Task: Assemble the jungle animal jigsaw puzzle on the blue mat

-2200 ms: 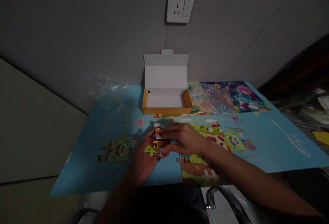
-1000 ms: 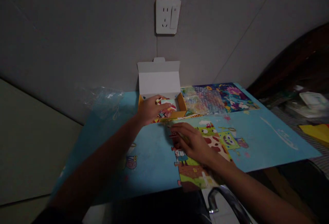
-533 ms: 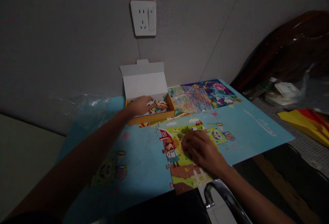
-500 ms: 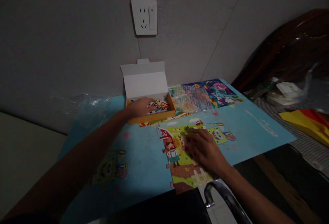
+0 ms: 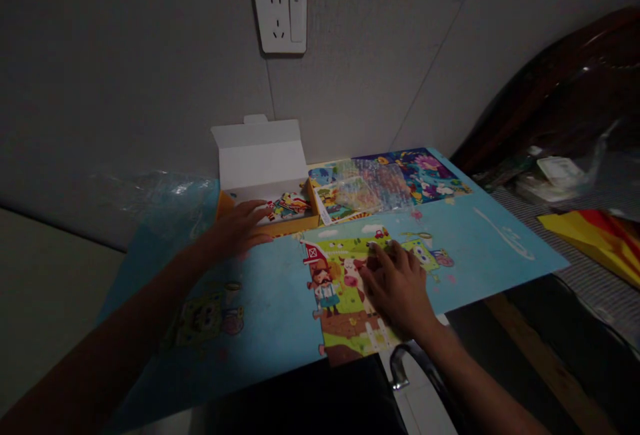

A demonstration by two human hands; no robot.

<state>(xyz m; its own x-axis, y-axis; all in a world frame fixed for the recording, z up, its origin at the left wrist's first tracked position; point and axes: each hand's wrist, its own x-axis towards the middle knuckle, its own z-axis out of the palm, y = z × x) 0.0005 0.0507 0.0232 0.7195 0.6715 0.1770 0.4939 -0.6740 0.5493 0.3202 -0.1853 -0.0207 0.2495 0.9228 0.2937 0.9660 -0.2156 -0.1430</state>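
Note:
My left hand is at the front left of an open orange box, thumb and fingers apart, with nothing visible in it. Inside the box lie loose puzzle pieces, and its white lid stands up behind. On the blue mat, my right hand rests over the right side of a partly joined jigsaw puzzle, its fingers spread. The puzzle pictures a farmer, a cow and a red barn. Its left edge has open tabs, and my right hand hides part of the right side.
Bubble wrap lies over printed sheets at the back. Clear plastic film sits at the back left. A blue cartoon mat covers the table. A curved metal handle is at the front edge, with a yellow and red packet at right.
My left hand has come out of the box and moved left and nearer. The box has shifted left. My right hand has settled onto the puzzle, showing more of the cow.

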